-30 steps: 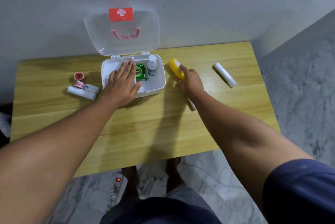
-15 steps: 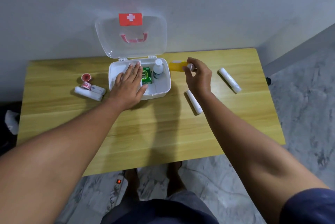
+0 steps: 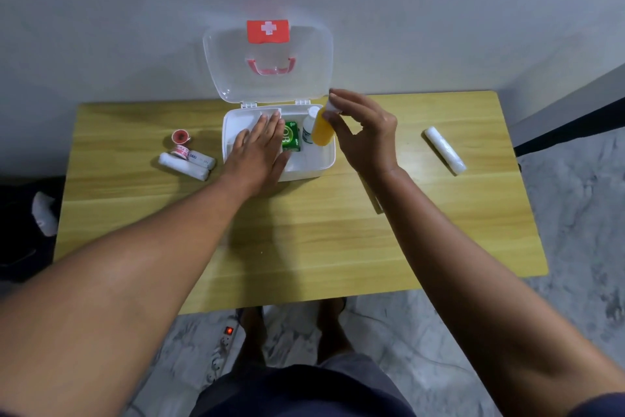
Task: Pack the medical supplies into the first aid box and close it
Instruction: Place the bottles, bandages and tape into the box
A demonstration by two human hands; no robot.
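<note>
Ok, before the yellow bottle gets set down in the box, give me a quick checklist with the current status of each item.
1. Lid open and clear of the path: ok, it stands upright against the wall.
2. Grip on the yellow bottle: ok, the right hand pinches it at its white cap, and it hangs roughly upright.
3. Bottle over the first aid box: ok, above its right end.
4. Free spot beneath: cannot tell; the white bottle stands right beside it.
5. Box steadied: ok, the left hand lies flat across its left part.
6. Green box clear of the drop: ok, it lies left of the white bottle.
</note>
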